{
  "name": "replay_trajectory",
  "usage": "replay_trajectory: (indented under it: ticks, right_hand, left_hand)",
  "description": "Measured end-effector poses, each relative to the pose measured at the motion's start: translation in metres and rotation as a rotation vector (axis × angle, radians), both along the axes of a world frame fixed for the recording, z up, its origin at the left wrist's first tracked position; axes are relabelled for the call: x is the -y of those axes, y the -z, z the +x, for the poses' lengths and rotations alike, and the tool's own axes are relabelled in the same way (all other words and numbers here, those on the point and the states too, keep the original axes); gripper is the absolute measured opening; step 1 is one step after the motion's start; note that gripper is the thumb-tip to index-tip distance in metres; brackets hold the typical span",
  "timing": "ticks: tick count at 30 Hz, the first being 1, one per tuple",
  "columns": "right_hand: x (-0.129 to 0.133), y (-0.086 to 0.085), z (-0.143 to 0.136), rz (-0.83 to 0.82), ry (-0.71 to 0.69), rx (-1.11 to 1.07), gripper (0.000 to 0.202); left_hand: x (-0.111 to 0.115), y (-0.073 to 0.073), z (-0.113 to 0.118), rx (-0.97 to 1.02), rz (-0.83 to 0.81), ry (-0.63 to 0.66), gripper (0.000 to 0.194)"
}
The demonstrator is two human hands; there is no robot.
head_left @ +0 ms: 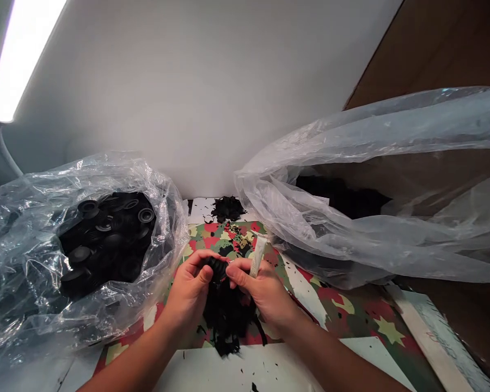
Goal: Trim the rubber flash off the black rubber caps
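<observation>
My left hand (pixel 191 283) is closed around a black ribbed rubber part (pixel 218 268), holding it over the table between thumb and fingers. In my right hand (pixel 255 286) is a slim tool with a pale, wrapped-looking handle (pixel 258 256) that points up and away. Its working end is hidden by my fingers, close against the rubber part. Beneath both hands lies a heap of black rubber scraps (pixel 228 318).
At left, a clear plastic bag (pixel 163 201) holds several black ribbed rubber parts (pixel 106 239). Another plastic bag (pixel 294 228) with black contents stands open at right, by cardboard (pixel 441 49). More scraps (pixel 227 208) lie at the back of the camouflage-patterned surface (pixel 343 305). A lamp (pixel 22 60) shines upper left.
</observation>
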State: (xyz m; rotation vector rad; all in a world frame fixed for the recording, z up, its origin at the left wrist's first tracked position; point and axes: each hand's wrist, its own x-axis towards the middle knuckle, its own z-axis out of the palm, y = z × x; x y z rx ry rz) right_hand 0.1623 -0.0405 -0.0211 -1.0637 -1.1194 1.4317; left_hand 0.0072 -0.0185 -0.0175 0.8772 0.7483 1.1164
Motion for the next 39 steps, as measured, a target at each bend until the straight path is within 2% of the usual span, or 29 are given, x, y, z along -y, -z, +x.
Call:
replay_trajectory:
  ticks: [5, 13, 16, 19, 21, 24, 27, 29, 31, 34, 39]
  right_hand:
    - [0.000, -0.001, 0.001, 0.003, 0.018, -0.034, 0.055]
    - [0.000, 0.000, 0.002, 0.053, 0.006, -0.005, 0.054]
    - [0.000, 0.003, 0.003, 0.207, 0.077, 0.123, 0.047]
    - [-0.001, 0.009, 0.003, 0.488, 0.241, 0.370, 0.036]
    - [-0.001, 0.014, 0.002, 0.671, 0.289, 0.525, 0.031]
    - [0.000, 0.017, 0.002, 0.819, 0.211, 0.647, 0.033]
    - [-0.001, 0.013, 0.006, 0.776, 0.146, 0.613, 0.034]
    - [-0.003, 0.007, 0.013, 0.725, 0.182, 0.582, 0.032]
    - [-0.005, 0.004, 0.021, 0.721, 0.192, 0.607, 0.030]
    - [-0.010, 0.005, 0.028, 0.743, 0.068, 0.775, 0.028]
    - [-0.014, 0.015, 0.028, 0.818, -0.093, 1.180, 0.017]
  left_hand:
    - [0.004, -0.007, 0.002, 0.105, -0.078, 0.040, 0.043]
    - [0.005, -0.006, -0.001, 0.064, -0.037, 0.046, 0.048]
    - [0.003, -0.005, -0.003, -0.136, 0.092, -0.025, 0.049]
    - [0.002, -0.005, -0.007, -0.346, 0.192, -0.136, 0.049]
    - [0.001, -0.004, -0.008, -0.365, 0.181, -0.112, 0.048]
    - [0.000, -0.004, -0.009, -0.381, 0.167, -0.078, 0.042]
    - [-0.002, -0.006, -0.012, -0.448, 0.181, -0.074, 0.034]
    - [-0.005, -0.007, -0.015, -0.504, 0.220, -0.061, 0.039]
    - [-0.007, -0.007, -0.018, -0.579, 0.293, -0.058, 0.052]
    - [-0.008, -0.006, -0.019, -0.674, 0.410, -0.025, 0.064]
    - [-0.006, -0.007, -0.014, -0.725, 0.494, 0.016, 0.058]
